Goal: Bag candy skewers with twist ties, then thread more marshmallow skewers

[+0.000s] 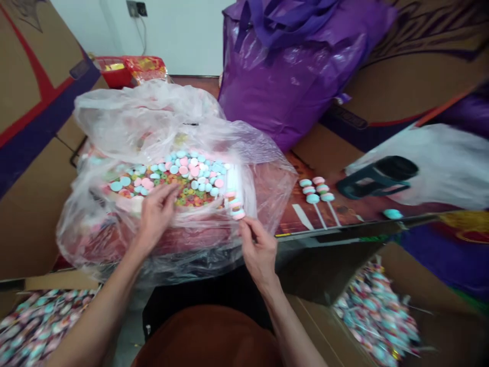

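My right hand (260, 250) pinches the lower end of a marshmallow lollipop (235, 206), a stack of pink and white pieces with an orange-brown piece between them. It points up and away over the right edge of an open clear plastic bag (114, 114). Inside the bag lie pink, blue and white marshmallows (194, 165) and small colourful gummy rings (193, 198). Over the near left part of this candy is my left hand (158, 209), its fingers curled together at the gummy rings. Whatever those fingertips hold, if anything, is hidden.
Two finished-looking lollipops (321, 191) lie right of the bag, near a dark tumbler (378, 176) and a loose blue marshmallow (392, 214). A purple bag (290, 76) stands behind. Boxes of wrapped candy (382, 311) sit below the table edge on both sides.
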